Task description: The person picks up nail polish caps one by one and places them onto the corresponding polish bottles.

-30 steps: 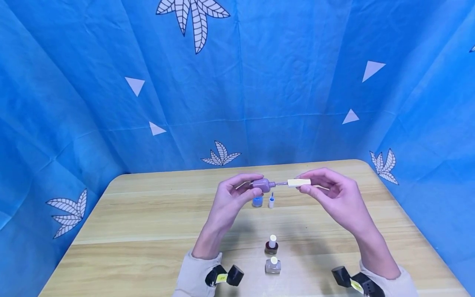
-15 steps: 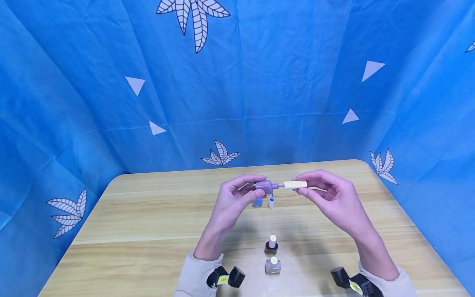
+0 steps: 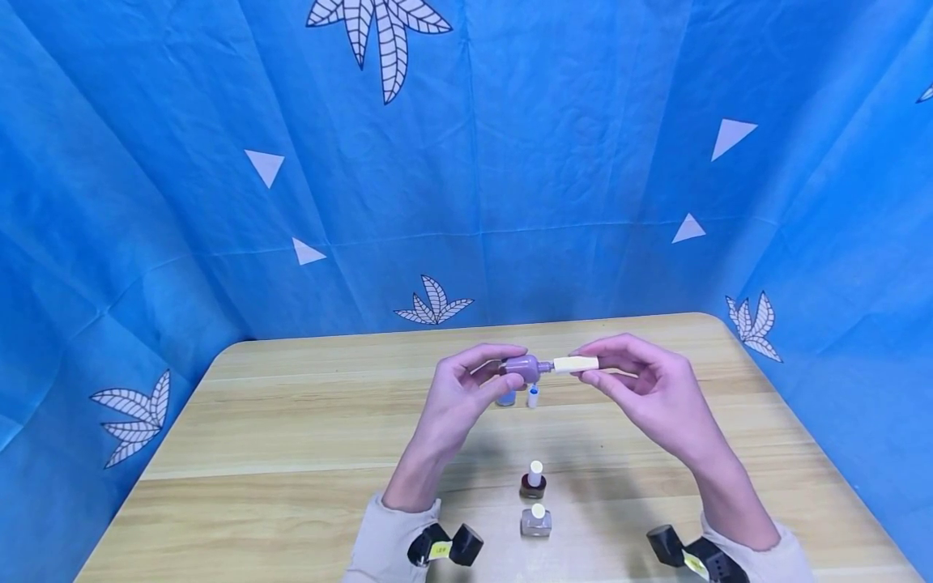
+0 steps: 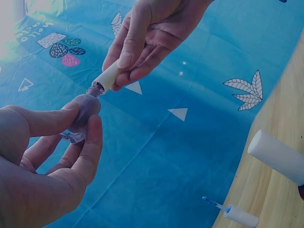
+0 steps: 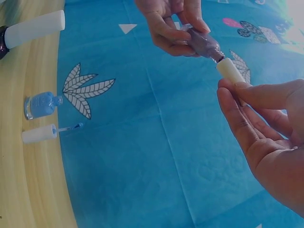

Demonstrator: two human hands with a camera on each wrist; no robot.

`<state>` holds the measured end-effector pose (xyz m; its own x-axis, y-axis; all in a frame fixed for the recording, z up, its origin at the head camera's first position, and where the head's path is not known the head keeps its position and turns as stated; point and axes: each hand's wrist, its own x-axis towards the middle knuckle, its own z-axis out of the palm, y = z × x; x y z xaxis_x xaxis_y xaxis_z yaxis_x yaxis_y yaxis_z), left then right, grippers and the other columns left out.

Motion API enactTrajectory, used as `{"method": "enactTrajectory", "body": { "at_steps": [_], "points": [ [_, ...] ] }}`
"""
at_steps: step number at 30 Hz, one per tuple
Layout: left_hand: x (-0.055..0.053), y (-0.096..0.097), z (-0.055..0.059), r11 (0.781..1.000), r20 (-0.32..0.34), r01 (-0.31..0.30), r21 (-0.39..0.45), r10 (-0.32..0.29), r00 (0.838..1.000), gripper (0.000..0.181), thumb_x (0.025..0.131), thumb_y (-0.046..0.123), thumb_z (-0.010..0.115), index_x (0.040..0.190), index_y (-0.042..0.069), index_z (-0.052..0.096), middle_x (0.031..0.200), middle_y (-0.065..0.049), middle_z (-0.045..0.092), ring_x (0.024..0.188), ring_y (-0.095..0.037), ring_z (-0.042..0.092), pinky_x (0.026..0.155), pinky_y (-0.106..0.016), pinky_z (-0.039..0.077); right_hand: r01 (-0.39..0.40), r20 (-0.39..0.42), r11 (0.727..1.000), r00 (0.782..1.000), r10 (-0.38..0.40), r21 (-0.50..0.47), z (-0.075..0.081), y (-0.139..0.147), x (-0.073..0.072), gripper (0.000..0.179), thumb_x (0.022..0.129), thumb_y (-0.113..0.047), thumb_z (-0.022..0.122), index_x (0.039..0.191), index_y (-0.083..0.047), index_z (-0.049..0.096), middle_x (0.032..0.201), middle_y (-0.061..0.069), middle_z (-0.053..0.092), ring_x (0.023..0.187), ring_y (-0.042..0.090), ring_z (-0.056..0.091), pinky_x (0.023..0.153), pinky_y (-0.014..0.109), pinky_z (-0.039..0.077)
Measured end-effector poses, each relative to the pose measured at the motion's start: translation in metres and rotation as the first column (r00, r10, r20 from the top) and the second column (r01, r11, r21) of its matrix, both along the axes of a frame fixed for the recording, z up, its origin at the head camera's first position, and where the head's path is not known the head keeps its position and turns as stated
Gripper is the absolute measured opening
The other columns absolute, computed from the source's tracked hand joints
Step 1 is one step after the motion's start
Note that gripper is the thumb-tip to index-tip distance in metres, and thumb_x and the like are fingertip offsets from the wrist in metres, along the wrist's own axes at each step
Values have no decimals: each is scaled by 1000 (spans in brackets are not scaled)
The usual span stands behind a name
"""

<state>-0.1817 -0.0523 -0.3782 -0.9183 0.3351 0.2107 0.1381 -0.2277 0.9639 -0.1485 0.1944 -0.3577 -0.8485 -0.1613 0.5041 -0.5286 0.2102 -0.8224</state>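
My left hand [image 3: 455,397] pinches a purple nail polish bottle [image 3: 523,368] between thumb and fingers, held on its side above the table. Facing it, my right hand [image 3: 649,389] grips the white brush cap [image 3: 576,364] by thumb and fingertips. In the left wrist view the cap's open end sits right at the threaded bottle neck [image 4: 94,90], with the brush inside the bottle. Behind the hands stand an open blue polish bottle [image 5: 42,105] and, beside it, its white cap [image 5: 40,133] with the brush pointing up.
A dark red polish bottle [image 3: 533,486] with a white cap stands nearer on the wooden table [image 3: 291,437]. Closer still is a greyish polish bottle [image 3: 536,525], also capped. A blue patterned cloth [image 3: 466,162] hangs behind the table.
The brush has slid into the purple bottle as the cap moved left to the neck and the bottle moved slightly right. The other bottles have stayed in place.
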Motion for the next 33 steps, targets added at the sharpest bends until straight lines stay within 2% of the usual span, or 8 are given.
{"method": "enactTrajectory", "body": {
  "at_steps": [8, 17, 28, 33],
  "points": [
    [0, 0, 1, 1000, -17, -1, -2, 1, 1000, 34, 91, -4, 74, 124, -5, 68, 128, -17, 65, 120, -30, 64, 106, -36, 52, -10, -3, 1000, 1000, 10, 3, -1, -2, -1, 32, 87, 16, 73, 114, 0, 72, 109, 18, 74, 98, 18, 74, 82, 34, 61],
    [0, -1, 1, 1000, -26, -5, -19, 5, 1000, 32, 92, -2, 74, 123, -2, 70, 126, -13, 67, 118, -29, 65, 107, -36, 51, 8, 22, 999, 1000, -9, 45, -3, -5, -1, 28, 89, 10, 74, 114, -3, 72, 108, 11, 75, 95, 17, 74, 82, 32, 62],
    [0, -1, 0, 999, -21, -22, -32, 21, 1000, 32, 91, -3, 75, 122, -1, 71, 124, -13, 68, 119, -28, 65, 103, -35, 54, 35, 58, 994, 997, -41, 104, -3, -3, 0, 20, 93, -2, 75, 112, -6, 73, 99, 3, 75, 85, 19, 75, 79, 29, 63],
    [1, -1, 2, 999, -28, -23, -47, 21, 999, 31, 91, -3, 75, 122, 1, 72, 123, -12, 69, 114, -27, 67, 96, -33, 57, 22, 75, 993, 997, -31, 116, -4, -2, 0, 14, 97, -2, 69, 110, -4, 73, 93, 2, 76, 83, 17, 75, 78, 29, 63]
  ]
}}
